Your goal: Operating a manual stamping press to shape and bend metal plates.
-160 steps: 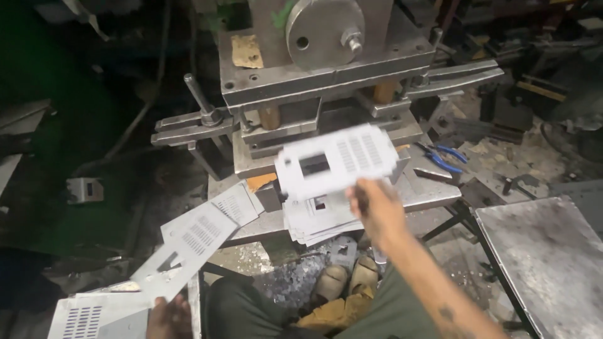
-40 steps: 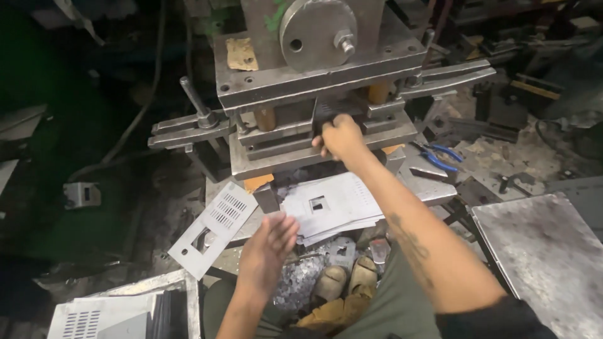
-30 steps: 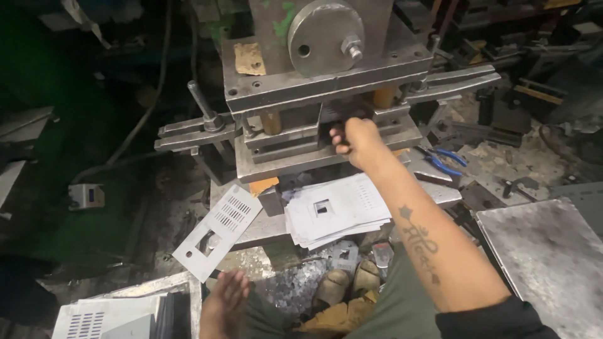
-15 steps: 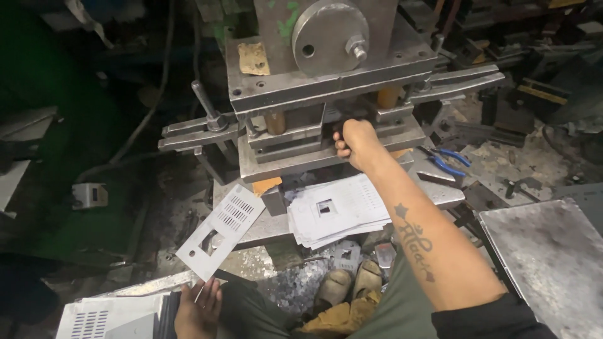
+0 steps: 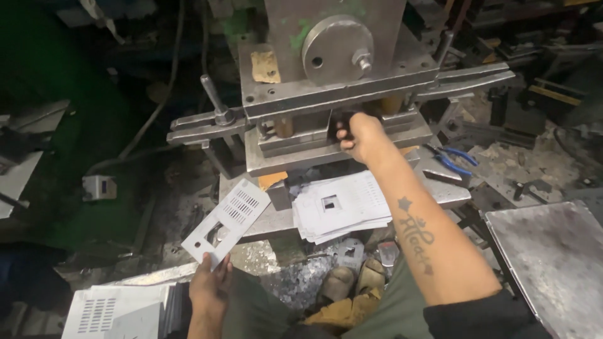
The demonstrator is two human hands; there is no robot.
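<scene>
White punched plate (image 5: 226, 220) sits pinched in the left hand (image 5: 210, 285), low beside the press (image 5: 333, 107). Right hand (image 5: 359, 135) is inside the die gap, fingers curled on something I can't make out. Looks like the loading step; next needs that hand clear.
</scene>
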